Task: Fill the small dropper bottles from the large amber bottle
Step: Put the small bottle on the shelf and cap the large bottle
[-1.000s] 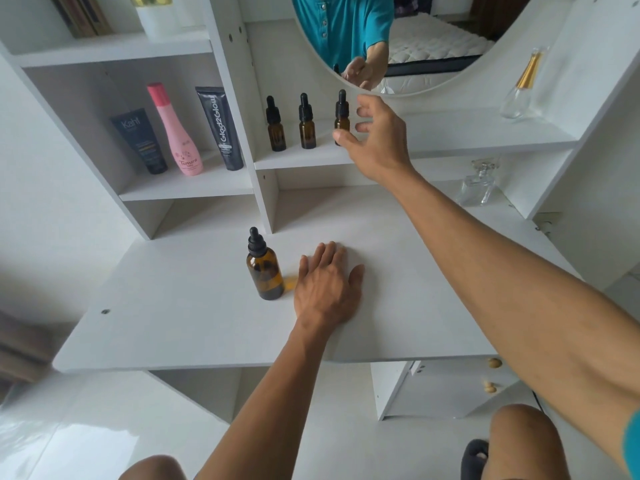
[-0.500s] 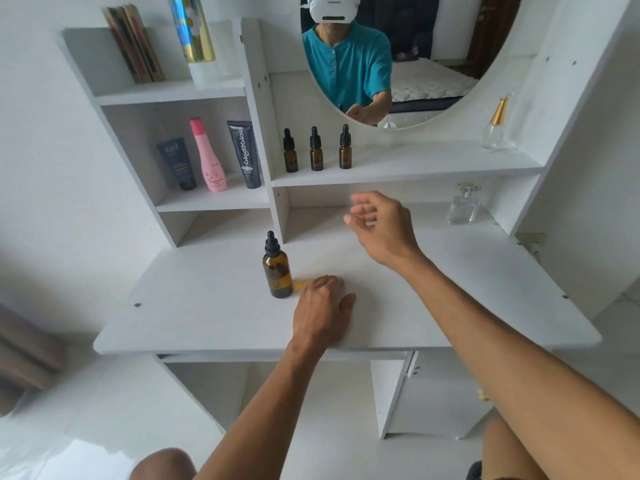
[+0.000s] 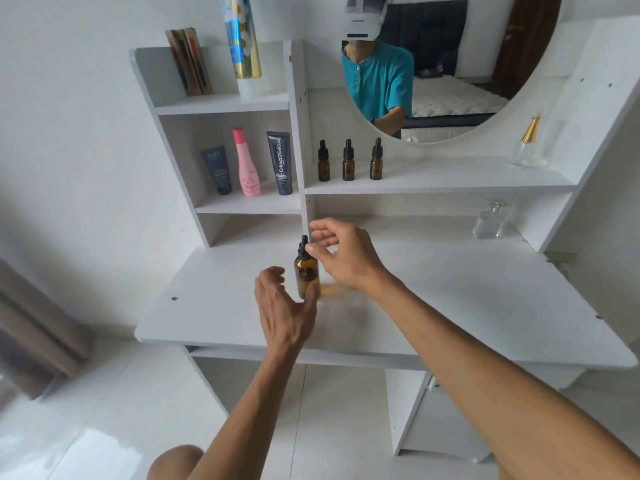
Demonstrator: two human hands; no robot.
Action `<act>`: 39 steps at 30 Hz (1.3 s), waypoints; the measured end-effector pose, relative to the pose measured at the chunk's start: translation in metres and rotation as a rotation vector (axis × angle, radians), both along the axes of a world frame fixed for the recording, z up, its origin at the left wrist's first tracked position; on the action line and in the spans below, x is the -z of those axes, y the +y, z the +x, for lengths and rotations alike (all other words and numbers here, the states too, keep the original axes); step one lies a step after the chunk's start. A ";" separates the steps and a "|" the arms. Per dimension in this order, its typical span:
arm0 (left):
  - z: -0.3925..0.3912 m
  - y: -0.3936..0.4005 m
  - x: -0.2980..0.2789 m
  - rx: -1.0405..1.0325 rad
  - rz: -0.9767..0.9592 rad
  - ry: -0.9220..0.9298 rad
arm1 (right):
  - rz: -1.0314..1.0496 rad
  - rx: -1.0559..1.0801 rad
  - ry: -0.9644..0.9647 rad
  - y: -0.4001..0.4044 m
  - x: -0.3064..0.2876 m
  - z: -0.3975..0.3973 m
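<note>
The large amber bottle (image 3: 306,271) with a black dropper cap stands upright on the white desk top (image 3: 450,289), left of centre. My left hand (image 3: 284,313) is cupped around its lower part, thumb in front of the base, fingers a little apart from the glass. My right hand (image 3: 346,254) hovers at the cap, thumb tip against the collar and the other fingers spread. Three small amber dropper bottles (image 3: 323,162) (image 3: 348,161) (image 3: 376,160) stand capped in a row on the shelf (image 3: 450,181) under the mirror.
A dark tube (image 3: 216,169), a pink bottle (image 3: 247,164) and a black tube (image 3: 280,162) fill the left cubby. A clear perfume bottle (image 3: 491,221) sits at the desk's back right, and a gold-capped one (image 3: 526,143) on the shelf. Books (image 3: 188,60) and a spray can (image 3: 242,39) are on top.
My right hand came down from the small bottles on the shelf to the large bottle's cap. My left hand lifted off the desk and moved left around the bottle's base.
</note>
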State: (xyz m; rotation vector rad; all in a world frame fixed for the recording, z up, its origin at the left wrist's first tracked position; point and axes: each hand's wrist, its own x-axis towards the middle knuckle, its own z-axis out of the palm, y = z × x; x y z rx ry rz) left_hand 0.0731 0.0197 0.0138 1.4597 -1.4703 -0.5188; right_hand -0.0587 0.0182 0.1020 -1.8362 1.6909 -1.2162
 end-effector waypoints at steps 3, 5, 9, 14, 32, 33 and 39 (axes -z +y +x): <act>0.000 -0.013 0.000 0.126 0.086 0.046 | 0.038 -0.043 0.035 -0.009 -0.002 0.006; -0.004 -0.019 0.002 0.193 0.097 0.060 | 0.062 -0.061 0.058 -0.011 -0.001 0.007; -0.011 -0.022 0.004 0.234 0.062 0.111 | 0.075 -0.058 0.087 -0.015 0.002 0.007; -0.013 -0.020 0.008 0.242 0.029 0.162 | 0.080 -0.064 0.104 -0.019 0.007 0.005; -0.012 -0.024 0.021 0.274 0.018 0.230 | 0.090 -0.129 0.167 -0.023 -0.001 0.004; -0.012 -0.024 0.021 0.272 0.016 0.225 | 0.090 -0.138 0.159 -0.023 -0.002 0.004; -0.012 -0.024 0.021 0.269 0.034 0.215 | 0.026 -0.065 0.180 -0.026 -0.001 0.008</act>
